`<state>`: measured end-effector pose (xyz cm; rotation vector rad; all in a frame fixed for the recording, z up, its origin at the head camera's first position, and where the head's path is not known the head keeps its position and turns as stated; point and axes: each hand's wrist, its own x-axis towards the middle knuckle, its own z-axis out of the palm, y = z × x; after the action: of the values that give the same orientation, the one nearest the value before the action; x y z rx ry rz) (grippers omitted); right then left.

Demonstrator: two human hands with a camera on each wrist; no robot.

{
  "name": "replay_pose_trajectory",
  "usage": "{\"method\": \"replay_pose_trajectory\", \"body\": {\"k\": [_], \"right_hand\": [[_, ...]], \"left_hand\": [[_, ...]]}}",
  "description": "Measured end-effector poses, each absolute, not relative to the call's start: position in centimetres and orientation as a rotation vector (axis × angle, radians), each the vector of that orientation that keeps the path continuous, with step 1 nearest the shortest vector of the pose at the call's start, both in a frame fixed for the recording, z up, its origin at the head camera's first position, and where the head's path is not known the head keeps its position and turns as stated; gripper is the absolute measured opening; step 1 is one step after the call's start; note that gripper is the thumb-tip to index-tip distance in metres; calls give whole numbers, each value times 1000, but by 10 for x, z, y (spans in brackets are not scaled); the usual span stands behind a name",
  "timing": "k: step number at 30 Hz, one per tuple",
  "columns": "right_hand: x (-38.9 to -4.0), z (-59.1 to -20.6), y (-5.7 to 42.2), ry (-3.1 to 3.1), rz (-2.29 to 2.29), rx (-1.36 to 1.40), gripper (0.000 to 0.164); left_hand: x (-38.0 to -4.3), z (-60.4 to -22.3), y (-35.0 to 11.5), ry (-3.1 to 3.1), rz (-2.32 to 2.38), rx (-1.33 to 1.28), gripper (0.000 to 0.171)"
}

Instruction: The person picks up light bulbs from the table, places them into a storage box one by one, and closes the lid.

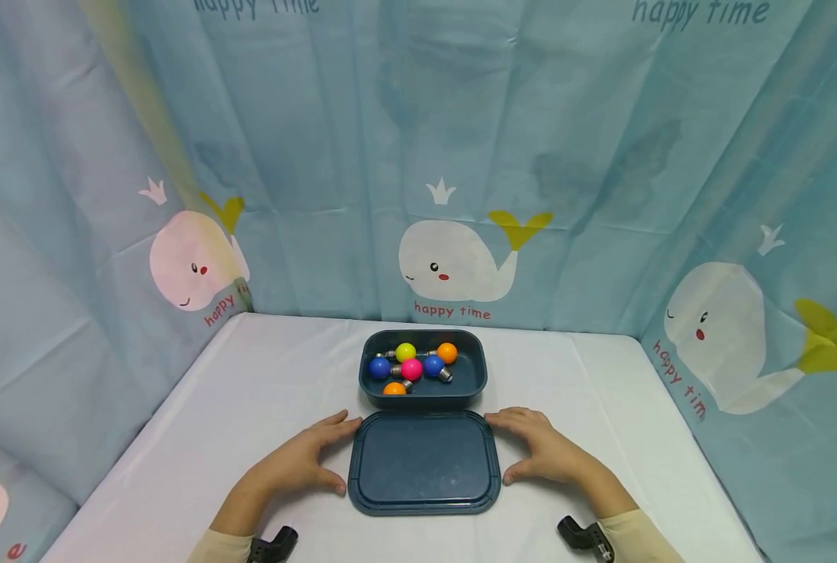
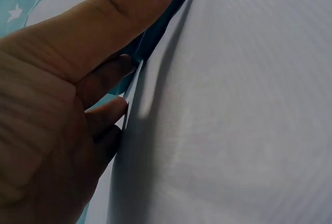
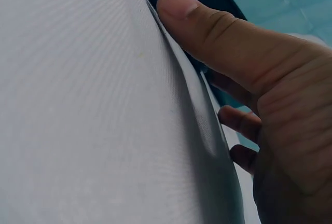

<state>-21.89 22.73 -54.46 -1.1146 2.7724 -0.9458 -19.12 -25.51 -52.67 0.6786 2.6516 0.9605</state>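
A dark blue rectangular lid (image 1: pixel 424 461) lies flat on the white cloth, close to the person's side. My left hand (image 1: pixel 314 453) is at its left edge, thumb and fingers spread apart, fingertips right at the rim. On the opposite edge, my right hand (image 1: pixel 547 447) mirrors that pose. Just behind the lid stands a dark blue open box (image 1: pixel 471 383). Small coloured light bulbs with metal screw bases lie in it: a yellow bulb (image 1: pixel 406 352), a pink bulb (image 1: pixel 411 370), blue bulbs (image 1: pixel 379 367) and orange bulbs (image 1: pixel 447 353). Each wrist view shows the thumb overlapping a dark blue edge.
A white cloth (image 1: pixel 271 367) with a few creases covers the table. Light blue curtains (image 1: pixel 320 195) printed with whales hang behind and along both sides. A black wrist device (image 1: pixel 274 545) sits at the left cuff, another black device (image 1: pixel 586 538) at the right.
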Motion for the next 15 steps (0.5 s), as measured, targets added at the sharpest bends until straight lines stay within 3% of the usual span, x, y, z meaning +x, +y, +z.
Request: {"method": "replay_pose_trajectory", "body": {"k": [15], "right_hand": [[-215,-542,225,2772,-939,-1014,89]], "left_hand": [[-193,-530,-251,2716,912,690,101]]}}
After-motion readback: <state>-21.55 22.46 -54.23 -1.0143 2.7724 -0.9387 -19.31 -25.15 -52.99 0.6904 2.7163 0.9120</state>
